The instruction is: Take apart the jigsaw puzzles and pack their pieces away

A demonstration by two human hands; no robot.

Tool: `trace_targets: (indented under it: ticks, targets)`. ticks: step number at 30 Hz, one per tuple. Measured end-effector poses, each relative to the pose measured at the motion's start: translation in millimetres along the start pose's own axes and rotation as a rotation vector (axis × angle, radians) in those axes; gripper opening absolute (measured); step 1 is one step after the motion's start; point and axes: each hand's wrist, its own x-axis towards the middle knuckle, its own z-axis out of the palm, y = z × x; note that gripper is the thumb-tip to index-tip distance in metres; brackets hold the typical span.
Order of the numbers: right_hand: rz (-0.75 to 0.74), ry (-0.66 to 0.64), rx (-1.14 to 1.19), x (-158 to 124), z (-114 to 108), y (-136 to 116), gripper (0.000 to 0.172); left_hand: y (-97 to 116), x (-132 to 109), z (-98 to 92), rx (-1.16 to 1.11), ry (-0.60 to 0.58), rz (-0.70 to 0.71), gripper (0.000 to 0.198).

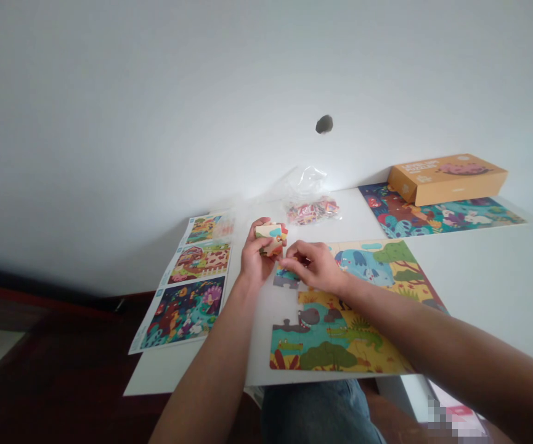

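My left hand (256,256) is closed around a small stack of colourful puzzle pieces (272,237), held just above the white table (488,277). My right hand (315,265) sits right beside it, fingers pinched on a single puzzle piece (287,275) at the upper left edge of the partly built animal puzzle (340,336). That puzzle shows an elephant, a hippo and a crocodile, with a gap at its upper left corner.
A reference sheet (187,287) with three pictures lies at the left. A clear bag of puzzle pieces (311,209) lies at the back. A finished puzzle (437,216) at the back right carries an orange box (448,177). A wall rises behind the table.
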Motion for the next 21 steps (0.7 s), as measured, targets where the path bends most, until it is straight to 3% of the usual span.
trace_targets:
  ticks: [2,4,7,11,14,16,18,19,21]
  targets:
    - [0.090,0.221,-0.004,1,0,3,0.031,-4,-3,3.4,0.012,-0.095,-0.028,0.043]
    - [0.171,0.363,-0.042,4,0,8,0.032,-8,-7,7.6,0.051,-0.246,-0.094,0.049]
    - [0.231,0.376,-0.146,10,-2,13,0.034,-13,-11,12.2,0.146,-0.362,-0.177,0.055]
    - [0.256,0.225,-0.387,22,-22,2,0.039,-14,-8,11.2,0.191,-0.241,-0.146,0.047]
    - [0.317,-0.046,-0.653,19,-44,-15,0.053,-12,-3,8.6,0.147,-0.170,-0.115,0.046]
    - [0.322,-0.256,-0.763,1,-54,-23,0.075,-11,-1,8.1,0.095,-0.161,-0.113,0.050]
    - [0.265,-0.329,-0.816,-27,-57,-23,0.094,-10,-1,8.9,0.047,-0.173,-0.120,0.054]
    - [0.228,-0.329,-0.834,-43,-56,-22,0.096,-11,-1,9.5,0.033,-0.184,-0.128,0.055]
    - [0.171,-0.322,-0.851,-71,-54,-15,0.082,-12,-1,10.7,0.029,-0.211,-0.158,0.054]
